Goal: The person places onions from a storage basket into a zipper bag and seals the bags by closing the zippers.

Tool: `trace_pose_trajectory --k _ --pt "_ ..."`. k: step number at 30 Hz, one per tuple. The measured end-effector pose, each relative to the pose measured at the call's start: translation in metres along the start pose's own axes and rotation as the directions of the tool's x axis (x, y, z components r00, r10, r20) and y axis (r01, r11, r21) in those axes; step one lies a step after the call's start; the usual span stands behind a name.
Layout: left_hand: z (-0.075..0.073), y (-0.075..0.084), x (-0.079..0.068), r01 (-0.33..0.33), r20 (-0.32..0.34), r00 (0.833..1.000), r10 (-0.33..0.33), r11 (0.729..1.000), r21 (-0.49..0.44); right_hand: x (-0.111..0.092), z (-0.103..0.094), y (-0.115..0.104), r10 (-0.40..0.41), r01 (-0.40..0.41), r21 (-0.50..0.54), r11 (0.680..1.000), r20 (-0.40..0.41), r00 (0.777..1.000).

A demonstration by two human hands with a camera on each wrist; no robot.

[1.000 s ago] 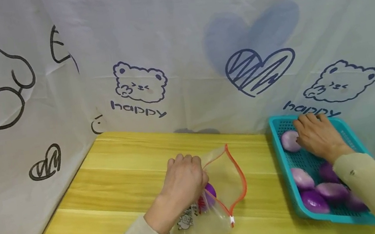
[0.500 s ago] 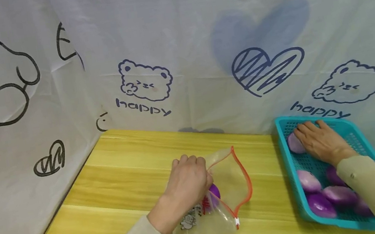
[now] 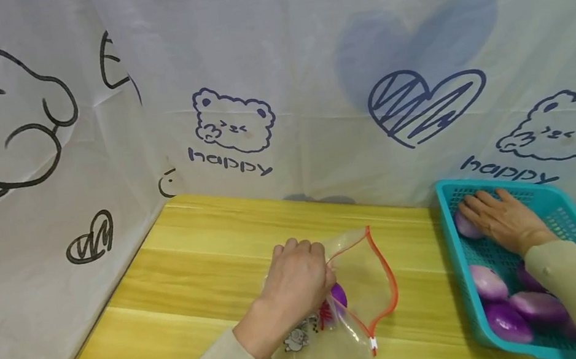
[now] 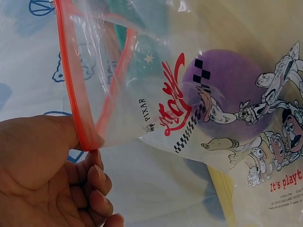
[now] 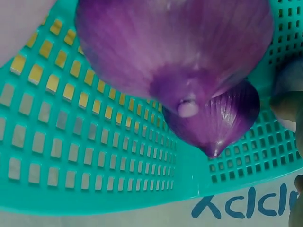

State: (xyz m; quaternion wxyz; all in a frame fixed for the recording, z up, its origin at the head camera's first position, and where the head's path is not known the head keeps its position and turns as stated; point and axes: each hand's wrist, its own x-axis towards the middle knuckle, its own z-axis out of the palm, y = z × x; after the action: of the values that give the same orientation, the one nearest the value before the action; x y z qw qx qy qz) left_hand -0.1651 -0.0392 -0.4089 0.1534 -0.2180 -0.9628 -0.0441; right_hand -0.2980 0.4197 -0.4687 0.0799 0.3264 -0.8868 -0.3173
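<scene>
My left hand (image 3: 296, 271) pinches the red zip edge of a clear plastic zip bag (image 3: 325, 354) by its corner, thumb against fingers, in the left wrist view. The bag's mouth gapes toward the right, and printed cartoon figures cover its side. Inside lies a purple onion (image 4: 227, 94), seen through the film. My right hand (image 3: 506, 221) reaches into a turquoise basket (image 3: 470, 295), its fingers spread over a pale purple onion (image 3: 465, 226) in the far left corner. Those fingers partly cover that onion. In the right wrist view, two other onions, a large one (image 5: 175, 42) and a smaller one (image 5: 222, 118), show pointed tips.
Several more purple onions (image 3: 507, 323) lie at the basket's near end. Basket and bag are on a yellow wood-grain table (image 3: 195, 268). A white printed cloth (image 3: 313, 126) stands upright behind and to the left.
My right hand has lowered into the basket, its fingers spreading over the far-left onion. The left hand keeps its hold on the bag. The whole head view has shifted slightly rightward in the picture.
</scene>
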Motion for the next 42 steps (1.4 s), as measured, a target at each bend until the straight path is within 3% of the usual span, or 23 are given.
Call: trace_pose_trajectory --k 11,24,33,40,42 --pt "-0.002 0.006 0.001 -0.003 0.009 1.000 0.003 0.999 -0.032 -0.012 -0.004 0.000 0.036 -0.036 0.027 0.999 0.021 0.999" --pt "-0.003 0.008 -0.001 0.000 -0.002 1.000 0.000 0.999 -0.050 -0.016 -0.001 0.000 0.134 -0.127 0.073 0.989 -0.115 0.984" --pt "-0.004 0.005 0.001 0.026 0.009 1.000 -0.025 0.997 -0.066 -0.016 -0.020 0.008 0.180 -0.160 0.101 0.982 -0.250 0.951" --pt "-0.003 0.001 0.002 0.017 -0.006 1.000 -0.018 0.997 -0.071 -0.016 -0.040 0.017 0.196 -0.187 0.061 0.981 -0.254 0.947" --pt "-0.004 0.001 0.002 0.011 -0.020 1.000 -0.012 0.998 -0.066 -0.017 -0.046 0.019 0.203 -0.193 0.065 0.979 -0.286 0.936"
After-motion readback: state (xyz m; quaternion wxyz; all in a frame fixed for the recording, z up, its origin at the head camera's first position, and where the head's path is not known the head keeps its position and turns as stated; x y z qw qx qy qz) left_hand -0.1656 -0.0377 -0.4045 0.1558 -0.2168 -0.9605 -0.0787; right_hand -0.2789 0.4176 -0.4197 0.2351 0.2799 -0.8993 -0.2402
